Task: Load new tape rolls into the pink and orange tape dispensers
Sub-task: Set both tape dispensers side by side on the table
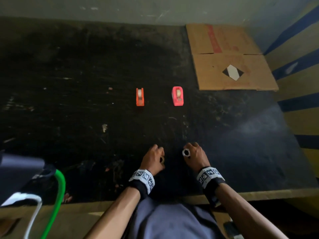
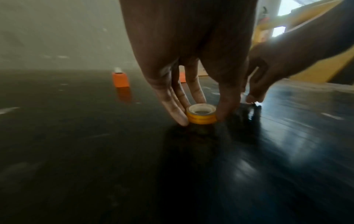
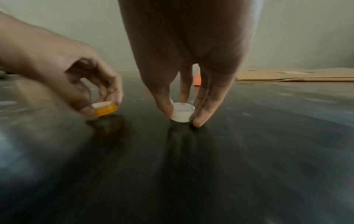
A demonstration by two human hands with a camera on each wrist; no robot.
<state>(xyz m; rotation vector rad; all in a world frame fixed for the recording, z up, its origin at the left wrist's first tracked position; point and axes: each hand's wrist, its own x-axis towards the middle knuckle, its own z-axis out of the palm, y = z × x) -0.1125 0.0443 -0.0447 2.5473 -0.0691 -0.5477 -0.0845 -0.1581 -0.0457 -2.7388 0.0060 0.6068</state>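
Note:
An orange dispenser (image 1: 140,97) and a pink dispenser (image 1: 177,96) stand side by side mid-table, each with a pale roll in it. Near the front edge my left hand (image 1: 154,158) pinches a yellow tape roll (image 2: 201,115) between fingers and thumb, just at the dark table top. Beside it my right hand (image 1: 194,153) pinches a white tape roll (image 3: 182,114) the same way, low over the surface. In the right wrist view the yellow tape roll (image 3: 105,108) shows at the left in my left hand (image 3: 91,94). The white roll (image 1: 186,152) shows as a ring in the head view.
The black, scuffed table (image 1: 86,83) runs back to a grey wall. A flattened cardboard sheet (image 1: 229,59) lies at the back right. A green cable (image 1: 59,195) and a white cable (image 1: 32,219) hang at the front left. Yellow-and-blue striped wall stands on the right.

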